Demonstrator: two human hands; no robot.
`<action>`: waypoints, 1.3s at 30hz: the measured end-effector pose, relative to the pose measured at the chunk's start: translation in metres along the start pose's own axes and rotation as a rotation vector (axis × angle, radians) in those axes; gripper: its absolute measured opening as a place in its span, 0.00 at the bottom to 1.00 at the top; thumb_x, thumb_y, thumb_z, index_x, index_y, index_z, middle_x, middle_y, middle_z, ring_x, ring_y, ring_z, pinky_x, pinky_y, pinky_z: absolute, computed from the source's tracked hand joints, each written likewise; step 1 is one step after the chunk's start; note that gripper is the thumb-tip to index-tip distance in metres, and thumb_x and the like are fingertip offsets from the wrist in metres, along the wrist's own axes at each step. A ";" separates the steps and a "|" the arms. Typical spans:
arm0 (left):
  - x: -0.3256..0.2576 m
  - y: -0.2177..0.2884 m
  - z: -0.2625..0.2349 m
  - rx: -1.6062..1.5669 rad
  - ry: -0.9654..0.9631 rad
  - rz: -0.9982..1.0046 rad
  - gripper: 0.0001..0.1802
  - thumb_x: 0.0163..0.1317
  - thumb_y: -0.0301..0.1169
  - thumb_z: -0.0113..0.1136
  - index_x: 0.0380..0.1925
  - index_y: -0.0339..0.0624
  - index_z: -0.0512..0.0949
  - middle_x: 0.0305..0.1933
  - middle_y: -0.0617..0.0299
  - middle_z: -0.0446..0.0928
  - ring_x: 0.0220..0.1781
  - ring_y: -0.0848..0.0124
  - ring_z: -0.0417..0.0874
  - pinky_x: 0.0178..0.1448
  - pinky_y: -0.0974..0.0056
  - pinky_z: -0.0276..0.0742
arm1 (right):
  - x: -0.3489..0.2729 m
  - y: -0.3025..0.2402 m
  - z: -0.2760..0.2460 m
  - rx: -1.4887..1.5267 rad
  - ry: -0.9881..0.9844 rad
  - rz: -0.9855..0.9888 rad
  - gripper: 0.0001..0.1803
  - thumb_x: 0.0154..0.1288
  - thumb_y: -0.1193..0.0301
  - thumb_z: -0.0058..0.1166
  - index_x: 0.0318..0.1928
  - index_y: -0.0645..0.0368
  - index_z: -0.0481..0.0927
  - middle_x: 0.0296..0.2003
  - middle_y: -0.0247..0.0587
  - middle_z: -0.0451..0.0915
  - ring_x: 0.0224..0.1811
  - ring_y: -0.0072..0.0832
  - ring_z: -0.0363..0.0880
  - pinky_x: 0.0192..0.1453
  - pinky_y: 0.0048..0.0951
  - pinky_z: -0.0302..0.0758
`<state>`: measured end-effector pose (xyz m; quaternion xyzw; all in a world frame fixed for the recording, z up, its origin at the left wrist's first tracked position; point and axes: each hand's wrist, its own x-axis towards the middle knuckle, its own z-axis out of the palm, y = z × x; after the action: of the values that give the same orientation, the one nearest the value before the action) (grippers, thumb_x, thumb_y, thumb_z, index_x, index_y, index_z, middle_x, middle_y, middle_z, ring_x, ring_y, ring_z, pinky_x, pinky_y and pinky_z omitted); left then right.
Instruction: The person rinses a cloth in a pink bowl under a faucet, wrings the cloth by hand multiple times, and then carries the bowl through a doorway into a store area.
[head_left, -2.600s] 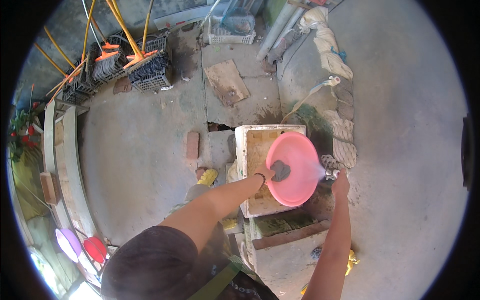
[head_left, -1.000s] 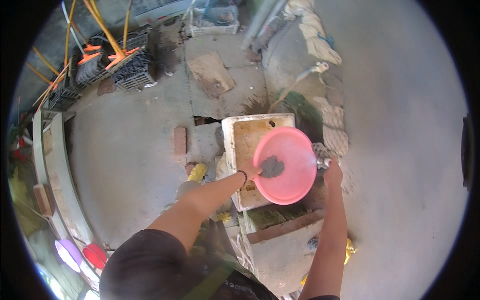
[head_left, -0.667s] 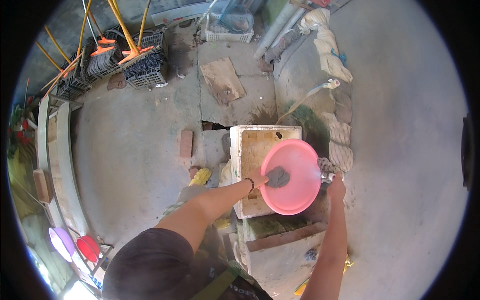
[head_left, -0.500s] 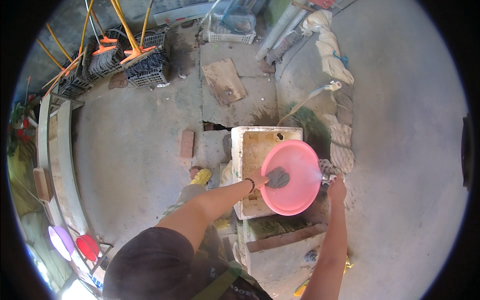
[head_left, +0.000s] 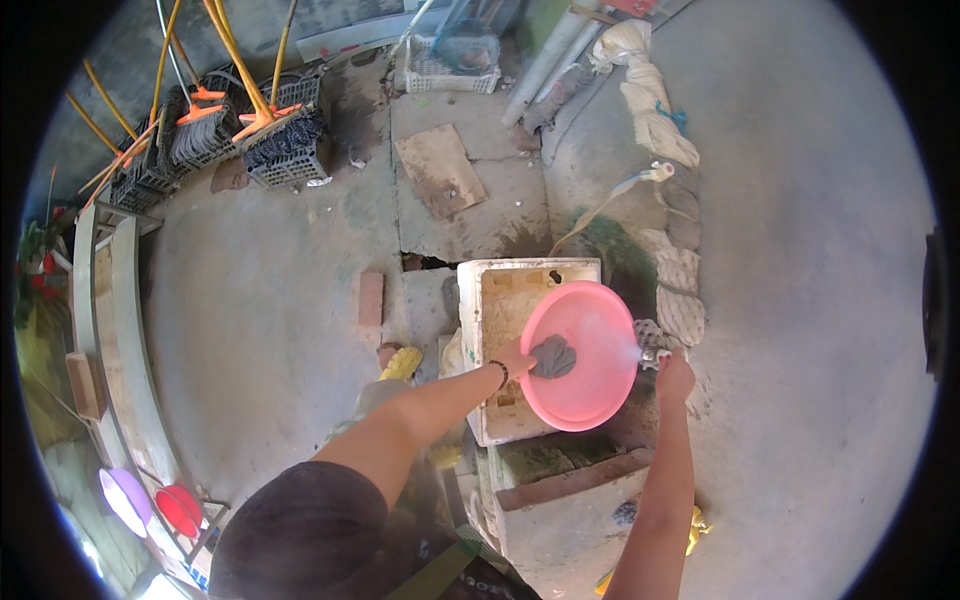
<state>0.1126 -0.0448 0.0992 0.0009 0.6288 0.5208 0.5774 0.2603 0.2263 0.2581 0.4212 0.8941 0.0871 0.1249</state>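
Note:
A pink basin rests over the right part of a dirty white foam box. My left hand is closed on the basin's left rim. Right by those fingers, inside the basin, lies a bunched grey cloth; whether they also touch it I cannot tell. At the basin's right edge is a metal tap, from which a whitish spray of water spreads into the basin. My right hand is closed on the tap's handle, its fingertips partly hidden.
Below the box stands a brick-edged concrete block. A wrapped pipe runs along the right, with a second tap farther off. A loose brick and a flat board lie on the floor. Mops in dark crates stand far left.
The whole view has shifted slightly. Both hands keep their places on the basin and tap, and water sprays in both frames.

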 end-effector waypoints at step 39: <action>-0.276 -0.146 0.107 0.129 -0.435 -0.070 0.19 0.54 0.21 0.54 0.48 0.37 0.70 0.39 0.58 0.79 0.30 0.70 0.82 0.27 0.68 0.81 | -0.575 0.058 0.112 1.173 0.524 1.076 0.25 0.58 0.73 0.52 0.57 0.59 0.66 0.40 0.59 0.80 0.40 0.51 0.81 0.44 0.44 0.76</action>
<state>0.3697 -0.2082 0.2258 0.1280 0.5212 0.4469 0.7158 0.6887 -0.1773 0.2526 0.7533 0.4714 -0.2495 -0.3848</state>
